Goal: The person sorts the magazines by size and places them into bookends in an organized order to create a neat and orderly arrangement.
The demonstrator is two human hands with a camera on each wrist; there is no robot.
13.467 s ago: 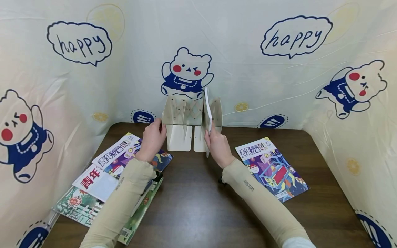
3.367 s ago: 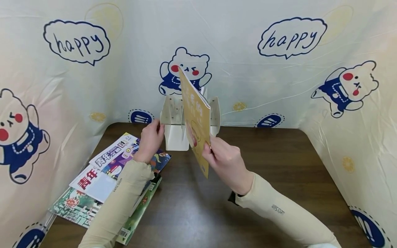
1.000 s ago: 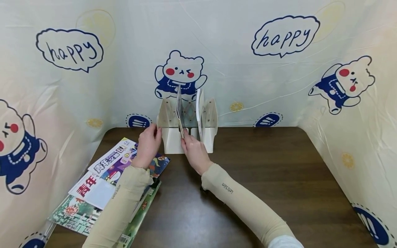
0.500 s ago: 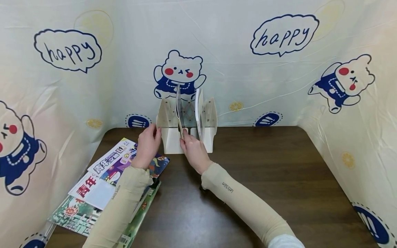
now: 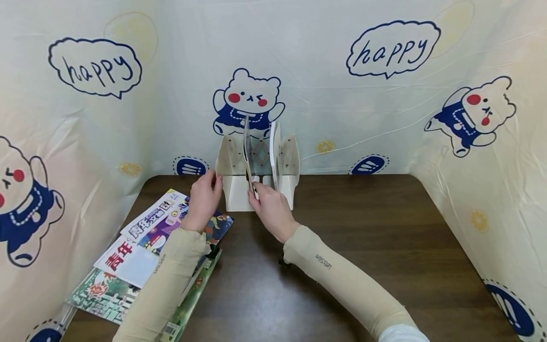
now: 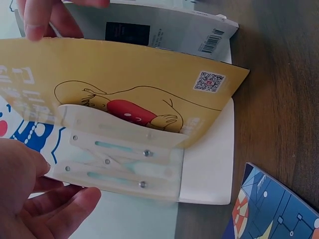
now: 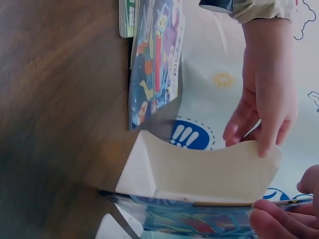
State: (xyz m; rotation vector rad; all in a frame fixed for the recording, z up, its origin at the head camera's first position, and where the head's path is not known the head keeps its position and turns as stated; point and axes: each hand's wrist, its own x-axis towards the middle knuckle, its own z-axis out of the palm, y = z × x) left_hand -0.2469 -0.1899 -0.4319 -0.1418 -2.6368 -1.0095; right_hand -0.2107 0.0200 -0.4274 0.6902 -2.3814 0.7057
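Observation:
My left hand (image 5: 204,200) pinches the left side panel of a cream metal book rack (image 5: 241,195), thumb inside and fingers outside, as the right wrist view shows. A yellow-covered magazine (image 6: 144,69) stands upright in the rack, leaning a little, with a colourful other side (image 7: 194,219). My right hand (image 5: 273,209) is at its near edge, fingers by the colourful side and thumb slightly apart from the yellow cover. Another thin magazine (image 5: 273,154) stands farther right in the rack, its grey back with a barcode (image 6: 174,36) showing in the left wrist view.
Several magazines lie overlapping on the left of the brown table (image 5: 342,228), including a purple one (image 5: 160,235), a white one with red lettering (image 5: 128,261) and a green one (image 5: 102,294). My left forearm partly covers them. A patterned cloth (image 5: 342,109) hangs behind the rack.
A magazine that lay on the table's right is gone from there. The yellow one went from my right hand's grip into the rack. That hand has just eased back slightly; the left stays.

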